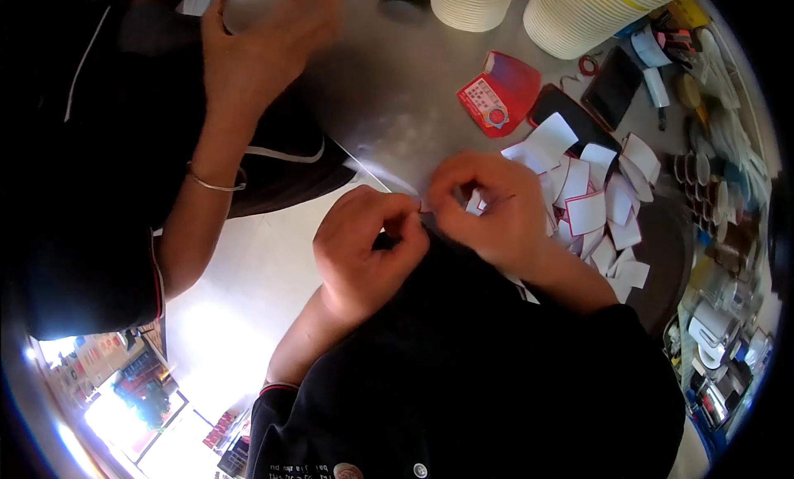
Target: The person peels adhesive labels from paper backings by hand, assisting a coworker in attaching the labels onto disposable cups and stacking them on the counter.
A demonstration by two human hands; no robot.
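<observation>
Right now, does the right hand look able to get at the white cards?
Probably yes: the right hand is close beside the pile of white cards, with nothing visible in between. Its fingertips are pinched near the left hand, so it would likely need to open first.

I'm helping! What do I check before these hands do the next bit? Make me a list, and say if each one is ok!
1. Left hand and right hand close together at the fingertips: ok.
2. What the grip holds: cannot tell; the reddish bit between the fingertips is too small to name.
3. White slips in a neat pile: not ok, they lie in a loose, messy heap.
4. Other person's hand apart from these two: ok.
5. Stacked cups apart from both hands: ok.
6. Red packet not covered by the slips: ok.
</observation>
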